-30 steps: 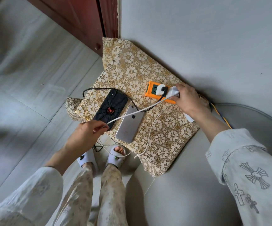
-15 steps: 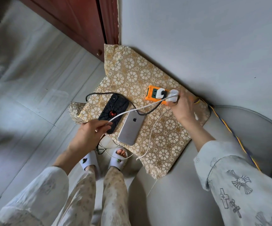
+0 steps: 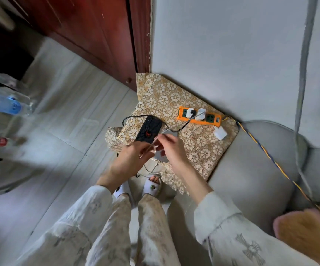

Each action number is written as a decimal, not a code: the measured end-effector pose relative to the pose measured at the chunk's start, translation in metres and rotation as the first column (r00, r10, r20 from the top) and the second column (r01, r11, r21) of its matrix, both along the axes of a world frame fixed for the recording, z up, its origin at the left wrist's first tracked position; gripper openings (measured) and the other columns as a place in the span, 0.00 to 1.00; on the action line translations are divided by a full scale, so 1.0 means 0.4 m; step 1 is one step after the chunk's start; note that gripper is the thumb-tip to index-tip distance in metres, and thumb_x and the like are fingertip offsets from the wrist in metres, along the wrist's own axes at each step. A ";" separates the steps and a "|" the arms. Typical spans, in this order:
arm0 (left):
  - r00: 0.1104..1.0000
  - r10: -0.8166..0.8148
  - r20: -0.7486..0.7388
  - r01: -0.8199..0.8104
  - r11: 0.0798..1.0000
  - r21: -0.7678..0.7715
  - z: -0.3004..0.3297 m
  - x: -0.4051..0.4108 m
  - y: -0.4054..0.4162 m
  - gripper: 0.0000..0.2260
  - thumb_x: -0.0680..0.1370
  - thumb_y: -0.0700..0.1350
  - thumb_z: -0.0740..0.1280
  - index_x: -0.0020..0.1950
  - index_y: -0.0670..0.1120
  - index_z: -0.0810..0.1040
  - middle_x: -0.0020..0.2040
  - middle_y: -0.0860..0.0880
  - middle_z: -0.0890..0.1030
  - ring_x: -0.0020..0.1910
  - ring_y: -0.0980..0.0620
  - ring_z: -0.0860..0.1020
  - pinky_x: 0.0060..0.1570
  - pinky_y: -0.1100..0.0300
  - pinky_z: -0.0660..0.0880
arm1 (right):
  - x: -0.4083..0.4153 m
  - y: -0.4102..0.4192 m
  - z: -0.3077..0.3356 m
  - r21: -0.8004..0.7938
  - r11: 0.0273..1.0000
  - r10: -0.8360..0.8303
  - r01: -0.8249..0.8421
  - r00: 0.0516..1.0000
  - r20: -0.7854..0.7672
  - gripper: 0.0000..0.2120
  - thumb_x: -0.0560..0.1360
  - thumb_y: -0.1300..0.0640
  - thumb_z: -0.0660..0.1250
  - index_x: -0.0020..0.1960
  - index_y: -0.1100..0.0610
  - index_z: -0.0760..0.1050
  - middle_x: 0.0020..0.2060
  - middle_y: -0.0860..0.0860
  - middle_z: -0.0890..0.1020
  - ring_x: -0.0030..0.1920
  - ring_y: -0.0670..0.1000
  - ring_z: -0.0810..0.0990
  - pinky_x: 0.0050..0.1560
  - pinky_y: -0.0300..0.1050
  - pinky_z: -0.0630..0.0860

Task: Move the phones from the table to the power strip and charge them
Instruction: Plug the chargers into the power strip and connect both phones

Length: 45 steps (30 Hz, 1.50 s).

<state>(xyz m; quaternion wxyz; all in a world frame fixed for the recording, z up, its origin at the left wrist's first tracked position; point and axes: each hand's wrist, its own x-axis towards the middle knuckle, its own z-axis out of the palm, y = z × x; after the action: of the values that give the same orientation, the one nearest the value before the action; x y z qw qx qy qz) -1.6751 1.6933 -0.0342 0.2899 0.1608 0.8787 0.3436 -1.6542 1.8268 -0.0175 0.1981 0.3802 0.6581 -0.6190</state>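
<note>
Pinching a white cable (image 3: 176,128) between both hands above the patterned cloth (image 3: 199,150): left hand (image 3: 130,160) curled round the thin line near its end, right hand (image 3: 171,148) closed on it just beside, fingertips nearly meeting. Running from the hands up to a white charger (image 3: 201,114) plugged into the orange power strip (image 3: 199,117), next to a second smaller white plug (image 3: 189,113) with a black cable (image 3: 182,126) leaving it. Lying on the cloth near the wall, the strip, with its striped yellow and blue cord (image 3: 266,156) trailing off over the grey cushion (image 3: 251,179). Resting face down on the cloth beside the hands, a black phone (image 3: 149,131) with a red spider mark, black cable looping round its top. Mostly hidden under the right hand, a silver phone (image 3: 162,157), only its edges showing. Sitting loose on the cloth near the strip's far end, a spare white adapter (image 3: 220,133). Standing below, two feet in white slippers (image 3: 151,186) on the pale floor (image 3: 63,131), blurred bottles (image 3: 3,104) off to the left.
</note>
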 end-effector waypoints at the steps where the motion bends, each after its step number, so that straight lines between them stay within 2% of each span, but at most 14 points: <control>1: 0.999 -0.002 0.044 0.001 1.000 0.016 0.009 0.006 -0.003 0.11 0.74 0.44 0.67 0.55 0.42 0.78 0.49 0.45 0.81 0.44 0.50 0.77 0.48 0.56 0.74 | -0.001 0.004 0.024 -0.058 0.995 -0.084 0.085 0.996 0.022 0.09 0.78 0.59 0.59 0.41 0.59 0.75 0.40 0.60 0.80 0.37 0.53 0.76 0.35 0.41 0.69; 4: 0.973 -0.093 0.212 0.098 0.995 -0.013 0.017 0.026 -0.018 0.09 0.75 0.45 0.66 0.54 0.44 0.77 0.51 0.47 0.81 0.46 0.54 0.75 0.50 0.61 0.70 | 0.007 0.025 0.090 -0.261 0.909 -0.316 0.326 0.945 0.080 0.08 0.78 0.64 0.56 0.42 0.61 0.72 0.36 0.57 0.80 0.33 0.52 0.77 0.33 0.41 0.74; 7: 0.930 -0.193 0.312 0.220 0.974 -0.056 0.016 0.047 -0.042 0.09 0.76 0.44 0.64 0.53 0.41 0.76 0.48 0.44 0.79 0.44 0.51 0.73 0.42 0.63 0.67 | 0.002 0.070 0.141 -0.414 0.705 -0.549 0.576 0.813 0.196 0.07 0.77 0.64 0.57 0.42 0.63 0.71 0.35 0.57 0.77 0.34 0.51 0.75 0.33 0.42 0.73; 11: 0.968 -0.049 0.247 0.080 0.990 -0.119 0.058 0.029 -0.082 0.08 0.77 0.43 0.62 0.50 0.42 0.78 0.47 0.43 0.81 0.45 0.46 0.77 0.47 0.56 0.71 | 0.007 0.125 0.185 -0.505 0.510 -0.704 0.696 0.675 0.220 0.07 0.77 0.62 0.58 0.43 0.65 0.72 0.37 0.57 0.77 0.37 0.51 0.75 0.34 0.41 0.73; 13: 0.986 -0.003 0.168 0.017 0.996 -0.083 0.113 0.012 -0.099 0.08 0.77 0.42 0.62 0.47 0.43 0.80 0.42 0.46 0.82 0.44 0.45 0.80 0.48 0.53 0.75 | 0.026 0.126 0.201 -0.521 0.538 -0.695 0.663 0.699 0.171 0.09 0.78 0.60 0.59 0.45 0.65 0.73 0.39 0.57 0.78 0.38 0.52 0.76 0.38 0.40 0.75; 18: 0.997 -0.033 -0.065 0.036 0.999 0.042 0.284 -0.022 -0.102 0.08 0.77 0.42 0.63 0.45 0.42 0.81 0.33 0.47 0.81 0.33 0.48 0.77 0.41 0.56 0.73 | 0.050 0.029 0.261 -0.402 0.894 -0.247 0.198 0.966 -0.072 0.17 0.76 0.49 0.62 0.53 0.63 0.75 0.40 0.53 0.80 0.38 0.50 0.77 0.38 0.40 0.72; 21: 0.990 -0.071 -0.126 0.077 0.996 0.049 0.358 -0.037 -0.089 0.09 0.77 0.44 0.63 0.43 0.42 0.80 0.30 0.50 0.78 0.29 0.54 0.72 0.36 0.59 0.68 | 0.036 -0.032 0.315 -0.259 0.966 -0.064 0.010 0.978 -0.200 0.16 0.74 0.47 0.64 0.48 0.61 0.78 0.39 0.55 0.78 0.38 0.51 0.74 0.38 0.39 0.69; 24: 0.990 -0.068 -0.124 0.079 0.994 0.079 0.393 -0.041 -0.086 0.09 0.77 0.45 0.63 0.41 0.42 0.80 0.29 0.51 0.78 0.29 0.54 0.72 0.36 0.60 0.67 | 0.020 -0.053 0.372 -0.126 0.992 -0.014 -0.022 0.960 -0.280 0.08 0.75 0.54 0.66 0.39 0.57 0.78 0.33 0.53 0.77 0.34 0.49 0.73 0.32 0.37 0.68; 29: 0.991 -0.096 0.092 0.085 0.989 0.119 0.363 -0.007 -0.126 0.09 0.76 0.47 0.64 0.37 0.48 0.76 0.40 0.45 0.82 0.40 0.47 0.80 0.46 0.51 0.75 | -0.001 -0.043 0.447 -0.265 0.962 -0.141 0.058 0.941 -0.307 0.10 0.76 0.62 0.61 0.38 0.60 0.76 0.32 0.55 0.80 0.30 0.50 0.79 0.31 0.39 0.72; 33: 0.961 -0.233 0.145 0.249 0.964 -0.098 0.318 0.016 -0.168 0.10 0.78 0.48 0.61 0.43 0.45 0.77 0.46 0.42 0.82 0.45 0.44 0.79 0.46 0.53 0.75 | -0.023 -0.006 0.506 -0.679 0.674 -0.474 0.292 0.875 -0.094 0.12 0.78 0.60 0.58 0.37 0.59 0.72 0.27 0.54 0.79 0.25 0.49 0.79 0.24 0.35 0.73; 35: 0.967 -0.229 0.112 0.242 0.962 -0.124 0.313 0.009 -0.186 0.10 0.79 0.46 0.59 0.47 0.42 0.78 0.47 0.44 0.82 0.44 0.49 0.78 0.45 0.60 0.72 | -0.031 0.020 0.527 -0.732 0.581 -0.557 0.356 0.830 -0.038 0.13 0.78 0.58 0.58 0.37 0.59 0.72 0.25 0.52 0.79 0.25 0.47 0.79 0.24 0.34 0.73; 37: 0.986 -0.165 0.026 0.167 0.975 -0.149 0.329 -0.013 -0.195 0.11 0.80 0.44 0.56 0.48 0.43 0.78 0.43 0.47 0.81 0.42 0.49 0.78 0.43 0.63 0.70 | -0.038 0.039 0.537 -0.730 0.575 -0.600 0.370 0.797 -0.070 0.14 0.79 0.54 0.57 0.39 0.60 0.73 0.28 0.52 0.81 0.30 0.49 0.81 0.30 0.37 0.76; 41: 0.974 -0.113 -0.197 0.087 0.987 -0.138 0.408 -0.072 -0.175 0.12 0.80 0.43 0.53 0.49 0.43 0.76 0.39 0.45 0.80 0.38 0.43 0.78 0.42 0.53 0.73 | -0.033 0.025 0.536 -0.532 0.838 -0.314 0.121 0.904 -0.290 0.19 0.78 0.44 0.54 0.51 0.58 0.75 0.44 0.52 0.82 0.45 0.50 0.80 0.46 0.45 0.72; 45: 0.906 -0.102 -0.410 0.091 0.995 -0.047 0.496 -0.097 -0.128 0.11 0.80 0.45 0.54 0.48 0.45 0.75 0.42 0.40 0.82 0.42 0.37 0.78 0.41 0.48 0.75 | -0.031 -0.050 0.548 -0.118 0.983 0.074 -0.140 0.891 -0.447 0.13 0.77 0.49 0.60 0.50 0.58 0.77 0.41 0.50 0.80 0.39 0.47 0.78 0.38 0.38 0.71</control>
<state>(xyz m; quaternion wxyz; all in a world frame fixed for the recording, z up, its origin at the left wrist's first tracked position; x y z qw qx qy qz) -1.7137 1.6420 0.1640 0.1170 0.2688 0.9155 0.2754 -1.6666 1.8067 0.2018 0.1052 0.1776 0.6583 -0.7239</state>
